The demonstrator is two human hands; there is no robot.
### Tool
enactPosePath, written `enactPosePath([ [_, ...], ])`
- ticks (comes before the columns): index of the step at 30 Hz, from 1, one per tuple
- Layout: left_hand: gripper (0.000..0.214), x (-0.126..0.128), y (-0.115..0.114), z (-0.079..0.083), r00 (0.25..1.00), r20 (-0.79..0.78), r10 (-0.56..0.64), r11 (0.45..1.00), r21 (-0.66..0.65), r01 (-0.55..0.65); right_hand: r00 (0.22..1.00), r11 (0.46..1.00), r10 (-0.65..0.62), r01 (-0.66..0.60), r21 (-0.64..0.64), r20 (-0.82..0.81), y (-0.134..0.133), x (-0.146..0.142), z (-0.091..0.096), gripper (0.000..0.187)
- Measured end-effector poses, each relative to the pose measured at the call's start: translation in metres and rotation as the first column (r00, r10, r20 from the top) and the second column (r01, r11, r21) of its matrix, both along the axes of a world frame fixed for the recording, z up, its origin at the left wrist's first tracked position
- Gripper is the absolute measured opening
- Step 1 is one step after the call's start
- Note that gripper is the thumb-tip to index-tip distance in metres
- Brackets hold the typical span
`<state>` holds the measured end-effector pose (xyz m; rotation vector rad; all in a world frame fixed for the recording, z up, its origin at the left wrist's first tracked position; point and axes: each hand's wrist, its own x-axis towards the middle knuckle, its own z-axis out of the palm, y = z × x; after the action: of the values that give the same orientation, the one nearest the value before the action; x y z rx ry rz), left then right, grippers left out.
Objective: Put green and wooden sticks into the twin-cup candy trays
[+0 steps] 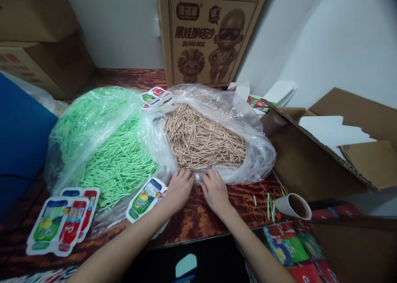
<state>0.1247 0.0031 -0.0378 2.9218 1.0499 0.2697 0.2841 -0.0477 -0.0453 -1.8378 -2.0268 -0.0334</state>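
A clear plastic bag (261, 157) lies open in front of me, full of thin tan sticks (204, 138). My left hand (180, 188) is closed on the bag's near rim, fingers curled over the plastic. Just to its right, my right hand (214, 190) also grips that rim, and a small gap separates the two hands. Left of this bag is another clear bag (93, 154) holding light green sticks (124, 163). A bottle-shaped printed card (145, 200) lies beside my left wrist, partly behind the forearm. The fingertips are partly hidden in the folds.
More printed cards (57, 225) lie at the front left, and others (156, 97) rest on top between the bags. On the right are a paper cup (293, 206), rubber bands (259, 212) and an open carton (316, 159). A tall cardboard box (211, 34) stands behind.
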Motion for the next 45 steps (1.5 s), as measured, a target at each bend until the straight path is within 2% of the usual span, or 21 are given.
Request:
enactPosePath([
  [5,0.029,0.005,0.004,-0.004,0.999,-0.025,0.038,0.997,0.061,-0.036,0.988,0.997,-0.075,0.074,0.014,0.135,0.016,-0.001,-0.02,0.025],
  [10,0.035,0.004,-0.003,-0.008,0.998,0.005,0.07,0.994,0.08,-0.07,0.993,0.999,-0.048,0.047,0.015,0.11,0.004,0.001,-0.018,0.034],
  [13,0.036,0.004,-0.006,-0.011,0.997,0.031,0.077,0.995,0.059,-0.079,0.986,0.998,-0.054,0.06,-0.034,0.158,0.0,-0.005,-0.012,0.031],
  [16,0.038,0.005,-0.005,-0.013,0.996,0.056,0.071,0.997,0.038,-0.073,0.978,0.994,-0.065,0.081,-0.076,0.198,0.009,-0.012,-0.012,0.027],
  [19,0.041,0.006,-0.004,-0.013,0.996,0.063,0.056,0.998,0.029,-0.058,0.972,0.993,-0.09,0.103,-0.051,0.215,0.02,-0.013,-0.02,0.027],
  [25,0.039,-0.001,-0.007,-0.009,0.998,0.066,0.019,1.0,0.012,-0.019,0.995,0.999,-0.035,0.032,0.03,0.092,0.012,-0.006,-0.034,0.031],
  [31,0.037,-0.006,-0.014,-0.005,0.993,0.089,0.08,0.997,-0.02,-0.079,0.998,0.992,0.036,-0.029,0.122,-0.054,-0.016,-0.008,-0.024,0.032],
  [36,0.041,-0.008,-0.026,0.002,0.985,0.121,0.121,0.992,-0.049,-0.116,0.994,0.994,0.055,-0.045,0.099,-0.099,-0.027,-0.012,-0.016,0.028],
  [41,0.036,-0.032,-0.053,0.014,0.935,0.304,0.183,0.978,-0.157,-0.14,0.997,0.991,0.049,-0.041,0.126,-0.066,-0.025,-0.01,-0.018,0.028],
  [45,0.027,-0.076,-0.074,0.019,0.818,0.486,0.307,0.951,-0.19,-0.244,0.998,0.987,0.055,-0.052,0.151,-0.014,-0.022,-0.009,-0.019,0.024],
])
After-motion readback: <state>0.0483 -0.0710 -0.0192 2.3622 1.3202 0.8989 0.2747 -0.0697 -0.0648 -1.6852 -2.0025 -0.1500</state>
